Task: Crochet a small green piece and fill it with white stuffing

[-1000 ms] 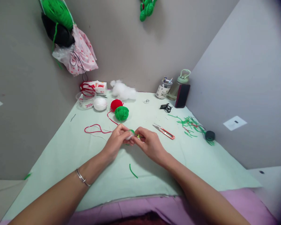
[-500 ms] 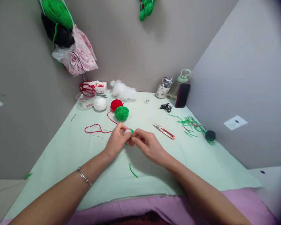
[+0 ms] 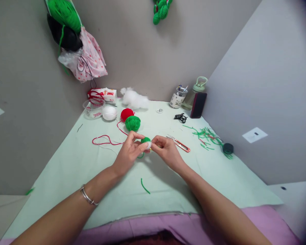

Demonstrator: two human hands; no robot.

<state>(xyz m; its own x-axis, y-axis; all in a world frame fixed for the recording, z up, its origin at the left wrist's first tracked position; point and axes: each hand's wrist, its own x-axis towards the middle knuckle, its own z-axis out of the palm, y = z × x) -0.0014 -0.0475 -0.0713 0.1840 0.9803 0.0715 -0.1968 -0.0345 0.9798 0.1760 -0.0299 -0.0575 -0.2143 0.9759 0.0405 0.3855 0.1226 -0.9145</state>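
Both hands meet over the middle of the pale green table cover (image 3: pixel 73 163). My left hand (image 3: pixel 129 152) pinches a small green crocheted piece (image 3: pixel 145 140) with white stuffing showing at its edge. My right hand (image 3: pixel 167 151) is closed against the piece's right side, fingers pinched on it or on something thin that I cannot make out. A green yarn tail hangs below the piece. A green yarn ball (image 3: pixel 132 123), a red yarn ball (image 3: pixel 126 114) and a white yarn ball (image 3: pixel 109 113) lie just beyond my hands.
Red-handled snips (image 3: pixel 180 144) lie right of my hands. Green yarn scraps (image 3: pixel 206 134) and a dark spool (image 3: pixel 228 148) sit far right. White stuffing (image 3: pixel 134 98), a box, a cup of tools (image 3: pixel 177 97), a bottle (image 3: pixel 196 92) and a black clip (image 3: pixel 181 117) line the back wall. A green strand (image 3: pixel 145 186) lies near me.
Both hands have lifted slightly and shifted right; the green piece has turned, so more green shows on top and the white stuffing faces my right hand.
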